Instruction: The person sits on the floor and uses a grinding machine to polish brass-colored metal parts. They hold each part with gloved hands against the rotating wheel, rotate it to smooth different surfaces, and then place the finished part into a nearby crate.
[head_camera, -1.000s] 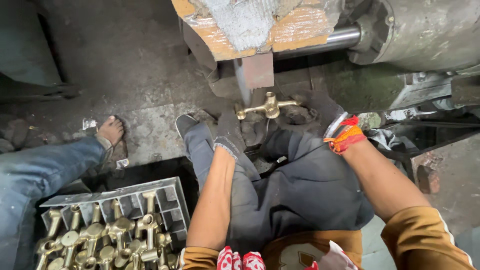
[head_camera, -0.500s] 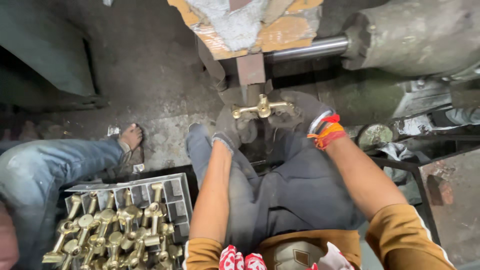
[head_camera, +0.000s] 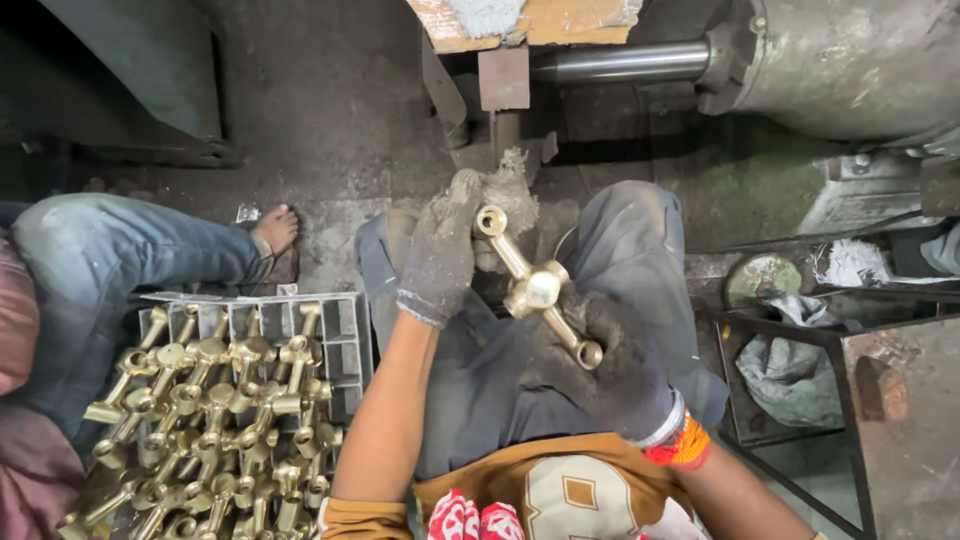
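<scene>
I hold a brass cross-shaped fitting (head_camera: 537, 288) over my lap in both gloved hands. My left hand (head_camera: 440, 255), in a dirty grey glove, grips its upper end near the open round socket. Lower down, my right hand (head_camera: 610, 365), also in a grimy glove with a red-orange wristband, closes around the other end. The fitting lies slanted from upper left to lower right. I sit with grey trousers and an ochre shirt showing below.
A grey plastic crate (head_camera: 345, 335) with several similar brass fittings (head_camera: 215, 415) stands at my left. Another person's jeans-clad leg (head_camera: 120, 255) and bare foot (head_camera: 277, 228) lie beside it. A machine with a steel shaft (head_camera: 620, 62) is ahead; a metal frame (head_camera: 800, 340) is right.
Both hands have drawn the brass fitting back from the machine toward my lap and tilted it. The view has come closer and shifted down.
</scene>
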